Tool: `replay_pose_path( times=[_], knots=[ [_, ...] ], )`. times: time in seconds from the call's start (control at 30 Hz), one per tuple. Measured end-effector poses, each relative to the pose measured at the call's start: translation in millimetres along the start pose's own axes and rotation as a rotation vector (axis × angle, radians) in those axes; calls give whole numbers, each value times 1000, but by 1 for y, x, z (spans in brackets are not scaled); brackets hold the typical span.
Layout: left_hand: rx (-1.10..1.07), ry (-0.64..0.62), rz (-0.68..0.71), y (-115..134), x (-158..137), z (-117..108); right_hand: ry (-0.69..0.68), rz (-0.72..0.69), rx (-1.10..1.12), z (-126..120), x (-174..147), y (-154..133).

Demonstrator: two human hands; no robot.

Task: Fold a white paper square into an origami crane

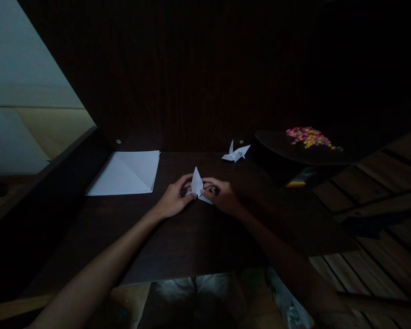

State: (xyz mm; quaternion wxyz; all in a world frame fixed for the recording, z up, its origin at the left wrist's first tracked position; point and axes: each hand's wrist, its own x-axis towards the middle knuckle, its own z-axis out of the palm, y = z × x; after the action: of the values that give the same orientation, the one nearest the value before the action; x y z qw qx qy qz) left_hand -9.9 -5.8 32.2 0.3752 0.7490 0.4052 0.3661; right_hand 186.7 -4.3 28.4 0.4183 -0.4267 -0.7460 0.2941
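Observation:
A white folded paper piece [197, 183] with a tall pointed flap stands between my two hands, low over the dark table. My left hand [174, 197] pinches its left side, thumb in front and fingers curled behind. From the right, my right hand [223, 195] grips it the same way, the thumb pressed on the lower right part. The fingertips behind the paper are partly hidden. Just beyond my right hand, a finished white paper crane [236, 153] rests near the back panel, untouched.
A stack of white paper sheets [126, 173], the top one creased, lies at the left of the dark table [178, 246]. Small colourful pieces [308, 137] are heaped on a raised dark shelf at right. Below it is a yellow-and-red item [296, 183]. A side board [44, 178] edges the left.

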Motion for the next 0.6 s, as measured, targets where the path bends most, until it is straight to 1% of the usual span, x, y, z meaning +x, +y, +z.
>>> replay_pose_path(
  times=[0.07,0.17,0.3,0.4,0.6],
  knots=[
    [74,22,39,5,-2,1,15,-43,-31,1,-1,-2],
    [180,99,81,15,-6,4,28,-109,-80,2,-4,-9],
    [266,134,105,22,-10,9,66,-102,-123,6,-9,-20],
    [288,142,119,23,-12,11,106,-134,-194,9,-12,-22],
    [254,137,118,30,-15,14,248,-323,-360,14,-16,-16]
  ],
)
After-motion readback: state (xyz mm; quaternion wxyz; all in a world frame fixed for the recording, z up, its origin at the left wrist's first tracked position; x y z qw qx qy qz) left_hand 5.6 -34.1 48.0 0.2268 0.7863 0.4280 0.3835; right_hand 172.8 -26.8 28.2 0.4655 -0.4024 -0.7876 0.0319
